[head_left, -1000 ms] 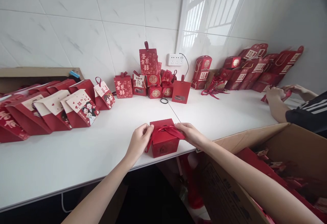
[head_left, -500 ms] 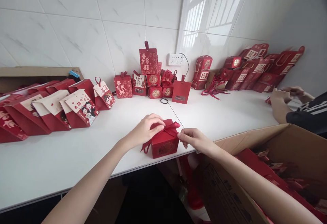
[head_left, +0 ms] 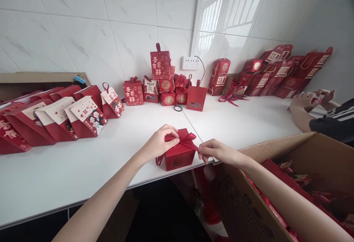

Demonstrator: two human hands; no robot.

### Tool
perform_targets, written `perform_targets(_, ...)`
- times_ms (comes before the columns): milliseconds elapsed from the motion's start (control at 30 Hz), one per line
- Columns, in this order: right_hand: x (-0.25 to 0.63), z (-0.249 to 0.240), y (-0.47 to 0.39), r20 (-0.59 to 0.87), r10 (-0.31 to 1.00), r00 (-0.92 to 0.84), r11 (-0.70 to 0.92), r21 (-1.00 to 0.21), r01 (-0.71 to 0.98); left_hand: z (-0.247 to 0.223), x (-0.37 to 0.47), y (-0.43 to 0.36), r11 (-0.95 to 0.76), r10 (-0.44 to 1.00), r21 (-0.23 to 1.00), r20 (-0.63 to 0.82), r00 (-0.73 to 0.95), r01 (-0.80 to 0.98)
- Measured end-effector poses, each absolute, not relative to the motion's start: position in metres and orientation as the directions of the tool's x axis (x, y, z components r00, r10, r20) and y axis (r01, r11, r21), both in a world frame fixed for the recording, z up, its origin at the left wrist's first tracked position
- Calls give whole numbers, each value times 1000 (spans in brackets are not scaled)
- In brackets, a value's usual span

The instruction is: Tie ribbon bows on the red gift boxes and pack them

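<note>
A small red gift box (head_left: 179, 158) stands at the front edge of the white table, with a red ribbon (head_left: 188, 137) tied in a bow on its top. My left hand (head_left: 163, 141) is over the box's upper left side, thumb and fingers closed on the bow's left part. At the right, my right hand (head_left: 212, 150) pinches a ribbon tail and holds it taut away from the bow. One more ribbon end hangs at the box's left side.
Red and white gift boxes (head_left: 85, 118) line the left of the table (head_left: 132, 194). More boxes (head_left: 161, 65) are stacked by the wall. An open cardboard carton (head_left: 243, 201) with red packages stands at right front. Another person's hands (head_left: 304, 102) work at the far right.
My right hand has moved slightly right, drawing the ribbon tail out straighter. My left hand stays at the bow. The other person's hands have shifted a little.
</note>
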State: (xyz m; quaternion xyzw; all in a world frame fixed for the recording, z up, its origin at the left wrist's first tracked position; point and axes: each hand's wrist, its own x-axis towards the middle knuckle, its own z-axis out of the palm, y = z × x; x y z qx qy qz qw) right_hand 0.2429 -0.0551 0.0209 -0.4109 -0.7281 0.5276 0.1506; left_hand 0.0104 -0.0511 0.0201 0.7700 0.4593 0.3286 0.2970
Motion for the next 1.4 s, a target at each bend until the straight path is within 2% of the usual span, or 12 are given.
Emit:
perform_targets(233, 247, 36, -49, -392, 599, -698, 198, -772, 604, 18, 13, -51, -393, 906, 785, 240, 349, 479)
perform_targets(333, 253, 41, -43, -450, 658, -603, 335, -542, 771, 17, 13, -52, -398, 903, 786, 245, 352, 473)
perform_targets(400, 255, 45, -40, -275, 827, -491, 373, -385, 844, 16, 13, -54, -412, 903, 772, 276, 329, 484)
perform_targets(433, 255, 48, -40, -142, 887, -439, 366, -363, 857, 15, 14, -56, -427, 902, 756, 311, 301, 497)
perform_targets(533, 248, 52, -38, 104, 884, -455, 446, -475, 758, 10, 15, -62, -426, 889, 713, 443, 113, 557)
perform_targets(667, 230, 43, -33, 80, 706, -704, 615, -562, 553, 4, 12, -68, -220, 906, 762, 391, -162, 609)
perform_targets(800, 220, 24, -25, 71, 679, -731, 612, -605, 510, 3, 10, -74, -124, 973, 812, 213, -91, 570)
perform_targets(867, 220, 16, -27, 169, 678, -716, 647, -599, 471, 4, 12, -79, -182, 963, 835, 258, -78, 519)
perform_targets(933, 221, 11, -34, 321, 655, -684, 722, -534, 440, 5, 16, -87, -315, 904, 809, 415, -103, 496)
perform_targets(1100, 229, 8, -62, 663, 495, -561, 837, -189, 514, 9, 36, -113, -745, 569, 455, 815, 108, 488)
perform_targets(1200, 235, 13, -75, 768, 406, -494, 823, -73, 564, 11, 51, -124, -851, 418, 312, 889, 186, 423)
perform_targets(1400, 243, 23, -88, 832, 341, -437, 792, -4, 610, 22, 65, -134, -880, 370, 287, 914, 165, 379)
